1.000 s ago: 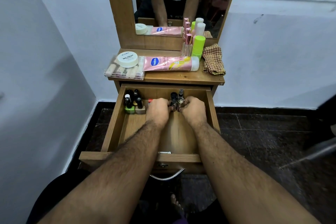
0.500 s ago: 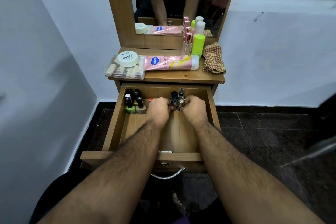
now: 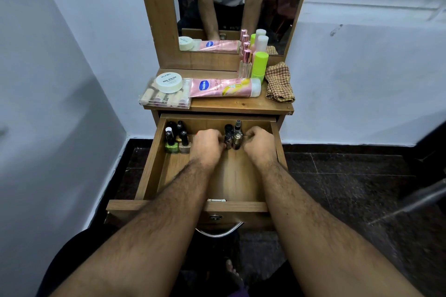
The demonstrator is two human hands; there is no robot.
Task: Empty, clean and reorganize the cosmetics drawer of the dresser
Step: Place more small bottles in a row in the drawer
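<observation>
Both forearms extended forward, left hand (image 3: 207, 146) and right hand (image 3: 260, 144) curled, knuckles up

Bare, hairy forearms; the mirror (image 3: 231, 5) reflects a white short-sleeved T-shirt with a dark logo.

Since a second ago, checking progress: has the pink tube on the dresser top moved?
No. The pink tube lies where it did, between the checkered cloth and white jar.

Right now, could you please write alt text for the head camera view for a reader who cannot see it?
A person's left hand and right hand curl around a cluster of small dark cosmetic bottles at the back of an open wooden dresser drawer. Nail polish bottles stand in its back left corner. On the dresser top lie a pink lotion tube and a checked cloth.
</observation>
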